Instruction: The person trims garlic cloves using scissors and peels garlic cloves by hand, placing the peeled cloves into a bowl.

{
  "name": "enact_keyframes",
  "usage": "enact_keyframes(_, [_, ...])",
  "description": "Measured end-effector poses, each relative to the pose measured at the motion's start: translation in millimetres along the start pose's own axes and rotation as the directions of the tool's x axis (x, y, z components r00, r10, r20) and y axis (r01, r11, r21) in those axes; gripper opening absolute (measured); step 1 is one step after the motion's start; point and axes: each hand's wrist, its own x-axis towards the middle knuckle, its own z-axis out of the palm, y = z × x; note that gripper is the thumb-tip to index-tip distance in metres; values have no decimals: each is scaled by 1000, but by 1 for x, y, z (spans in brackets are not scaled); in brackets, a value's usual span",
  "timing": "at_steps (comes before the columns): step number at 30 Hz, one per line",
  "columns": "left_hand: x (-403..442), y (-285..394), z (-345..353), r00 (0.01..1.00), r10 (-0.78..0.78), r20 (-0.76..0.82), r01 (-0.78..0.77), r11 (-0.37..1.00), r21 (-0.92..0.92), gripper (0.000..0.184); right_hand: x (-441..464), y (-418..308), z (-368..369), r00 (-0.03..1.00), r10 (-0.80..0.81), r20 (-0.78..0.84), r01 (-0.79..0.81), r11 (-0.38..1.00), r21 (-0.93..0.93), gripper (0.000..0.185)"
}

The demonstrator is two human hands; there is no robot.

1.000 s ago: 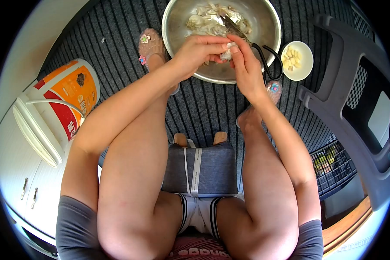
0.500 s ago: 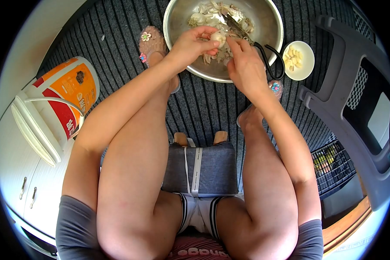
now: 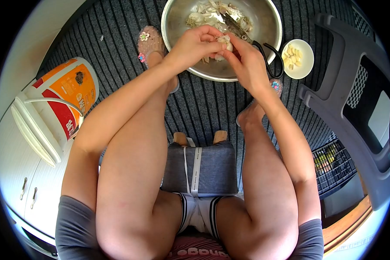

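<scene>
Over the near part of a steel basin, my left hand and my right hand come together on a garlic bulb. Fingers of both hands are closed round it, and they partly hide it. Papery garlic skins and pieces of bulb lie in the basin below. Scissors rest in the basin, their black handles hanging over the right rim. To the right of the basin stands a small white bowl with several peeled garlic cloves in it.
An orange and red bucket with a white lid stands at the left by white cabinet doors. A grey plastic stool or chair is at the right, beside a black basket. Dark ribbed matting covers the floor.
My right hand has moved in to the left, and its fingers have closed on the garlic bulb. The bulb now sits slightly more to the right, held between both hands.
</scene>
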Motion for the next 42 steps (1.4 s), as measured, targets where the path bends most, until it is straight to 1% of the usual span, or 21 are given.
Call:
enact_keyframes(2, [-3,5,1,999,-36,-7,36,998,-56,32,-3,0,-2,999,-35,-20,35,999,22,38])
enact_keyframes(4, [-4,12,3,999,-40,9,40,998,-49,33,-5,1,-3,996,-73,-57,77,994,72,39])
enact_keyframes(5, [-5,14,3,999,-42,17,43,998,-47,33,-6,-1,-4,996,-80,-48,82,995,52,40])
enact_keyframes(8, [-4,18,2,994,-55,95,48,996,70,33,-11,-2,-6,994,-101,-53,101,995,-2,41])
enact_keyframes(11, [-6,20,7,995,-31,100,23,996,81,32,-16,4,-1,989,-117,-87,116,993,-18,41])
enact_keyframes(14, [-12,29,17,997,-77,-4,77,996,49,33,-17,0,1,991,-108,-83,108,994,1,39])
enact_keyframes(17, [-12,27,16,986,-162,-34,164,985,56,34,-17,-2,7,985,-115,-128,114,993,-18,34])
enact_keyframes(20, [-6,7,16,990,-131,-50,126,987,-103,33,-17,1,15,975,-111,-193,102,993,-60,29])
enact_keyframes(23, [-5,6,19,994,-103,-43,94,981,-170,32,-12,-1,15,969,-70,-236,54,996,-76,24])
enact_keyframes(25, [-5,5,22,993,-96,-72,82,982,-172,32,-8,-1,14,965,-27,-260,9,997,-70,23])
enact_keyframes(26, [-5,5,23,992,-91,-86,75,982,-174,31,-6,0,14,961,-29,-275,14,998,-53,24])
enact_keyframes(28, [-3,5,22,995,-93,-47,78,965,-250,31,-3,3,13,952,-27,-306,23,1000,-19,27])
enact_keyframes(29, [-3,5,21,995,-93,-29,81,954,-289,31,-4,3,13,960,64,-273,-28,991,133,28])
enact_keyframes(31, [0,7,16,997,-81,8,79,930,-358,31,-5,2,12,960,228,-166,-140,897,420,31])
enact_keyframes(32, [2,7,15,997,-75,24,78,917,-392,32,-5,2,11,960,258,-111,-174,856,488,34])
enact_keyframes(34, [2,12,14,995,-100,6,97,942,-320,33,-8,3,9,951,308,7,-249,756,605,42])
enact_keyframes(35, [2,13,14,994,-112,-4,106,953,-284,34,-8,7,8,954,299,21,-245,736,631,39])
enact_keyframes(37, [2,8,16,997,-63,-36,52,968,-247,35,-6,13,6,959,279,46,-235,693,682,34])
enact_keyframes(38, [2,6,16,998,-38,-50,25,974,-226,35,-5,13,6,965,260,24,-219,756,617,32])
enact_keyframes(40, [2,7,13,998,-58,-1,56,965,-256,35,-3,13,4,976,216,-17,-183,864,469,30])
enact_keyframes(42, [1,8,9,996,-89,26,92,947,-307,34,-3,14,0,972,232,-32,-188,856,482,26])
